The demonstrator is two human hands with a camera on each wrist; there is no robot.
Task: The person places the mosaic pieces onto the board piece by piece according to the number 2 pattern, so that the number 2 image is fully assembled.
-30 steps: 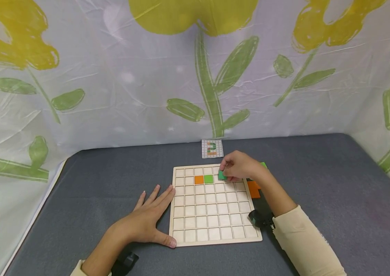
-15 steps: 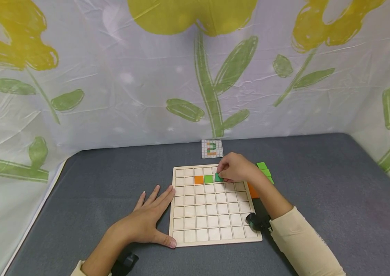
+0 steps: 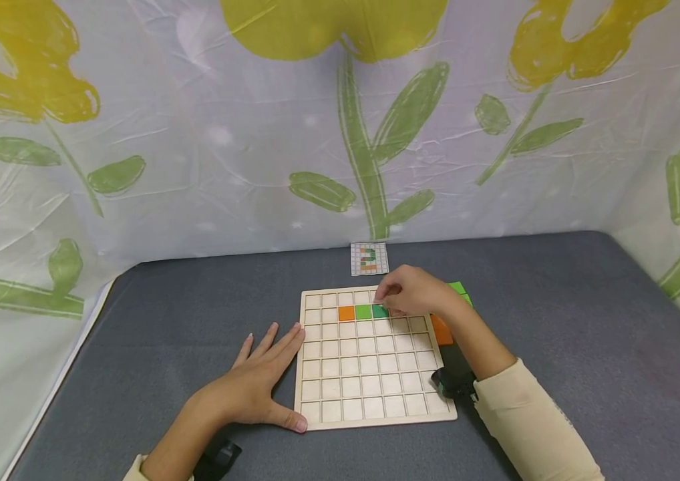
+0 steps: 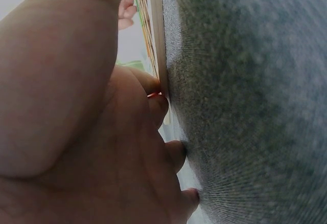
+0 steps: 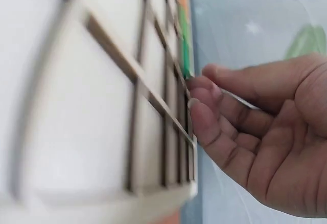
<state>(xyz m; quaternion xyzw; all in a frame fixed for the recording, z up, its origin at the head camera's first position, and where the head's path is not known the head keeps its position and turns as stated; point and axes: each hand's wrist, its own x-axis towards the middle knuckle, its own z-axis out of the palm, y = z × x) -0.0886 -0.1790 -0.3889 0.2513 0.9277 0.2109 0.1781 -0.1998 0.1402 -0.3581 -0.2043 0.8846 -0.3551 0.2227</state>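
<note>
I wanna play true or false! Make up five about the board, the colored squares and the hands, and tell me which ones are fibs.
1. The orange tile, light green tile and dark green tile are in one row on the board. True.
2. The dark green tile is between the other two. False: the light green tile is.
3. The left hand holds a tile. False: its fingers are spread at the board's left edge.
4. The right hand is over the board's near edge. False: it is over the far part.
5. A small card lies beyond the board. True.

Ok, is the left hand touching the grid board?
Touching. The head view shows the left hand with its thumb at the grid board; the left wrist view shows a fingertip against its edge.
</note>
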